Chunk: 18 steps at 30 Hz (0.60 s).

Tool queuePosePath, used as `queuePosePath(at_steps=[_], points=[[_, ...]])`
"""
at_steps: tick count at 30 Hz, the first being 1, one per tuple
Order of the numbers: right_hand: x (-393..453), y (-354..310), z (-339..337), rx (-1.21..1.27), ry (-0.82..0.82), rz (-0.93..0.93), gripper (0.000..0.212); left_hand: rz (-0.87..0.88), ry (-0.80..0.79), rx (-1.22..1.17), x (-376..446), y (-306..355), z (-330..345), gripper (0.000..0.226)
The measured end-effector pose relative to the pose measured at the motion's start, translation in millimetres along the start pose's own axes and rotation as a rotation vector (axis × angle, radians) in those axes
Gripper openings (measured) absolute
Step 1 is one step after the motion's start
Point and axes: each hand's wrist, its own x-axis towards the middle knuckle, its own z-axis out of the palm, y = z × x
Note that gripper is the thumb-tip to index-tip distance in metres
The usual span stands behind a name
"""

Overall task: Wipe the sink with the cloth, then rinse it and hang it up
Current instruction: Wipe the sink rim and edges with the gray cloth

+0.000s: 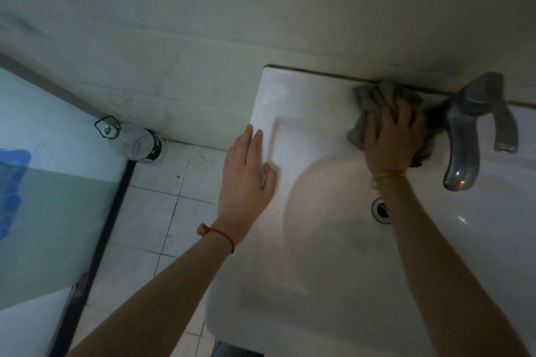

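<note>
1. The white ceramic sink (304,284) has a smooth, glossy surface, a wide flat rim and a round, shallow bowl. In the bowl, below the faucet, there is a round metal drain (381,209).
2. The grey metal faucet (467,136) stands at the back rim of the sink, close to the wall. It has a matte, dull finish, a curved spout that points down into the bowl and a bent lever handle on the side away from the hands.
3. The grey cloth (385,95) is soft and crumpled. It lies on the back rim of the sink, just beside the faucet base, and its far edge touches the wall joint.
4. The right hand (391,139) lies flat on top of the cloth with its fingers spread and pointing to the wall. It presses the cloth to the rim; the fingers look mostly straight. The forearm goes across the bowl, over the drain, and a thin yellow band (387,177) is on the wrist.
5. The left hand (246,177) rests open on the side rim of the sink, far from the faucet, with straight fingers together and the palm down. It holds nothing. A red string bracelet (220,233) with a small bead is on this wrist.
6. On the white tiled floor (162,211), beside the sink on the side far from the faucet, a clear plastic bottle (139,142) with a green label stands near the wall corner.
</note>
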Motion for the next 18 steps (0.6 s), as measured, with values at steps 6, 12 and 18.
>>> queuePosePath(at_steps=[6,12,18], points=[[-7.2,-75.6,12.8,0.097,-0.153,-0.434,0.043,0.003,-0.001,0.016,0.2,-0.8,0.1,0.058],[14.8,3.5,0.6,0.047,-0.070,-0.285,0.046,0.005,-0.006,0.010,0.1,-0.1,-0.9,0.058],[-17.6,-102.1,7.1,0.084,-0.154,-0.326,0.038,0.018,0.005,0.012,0.7,-2.2,1.9,0.057]])
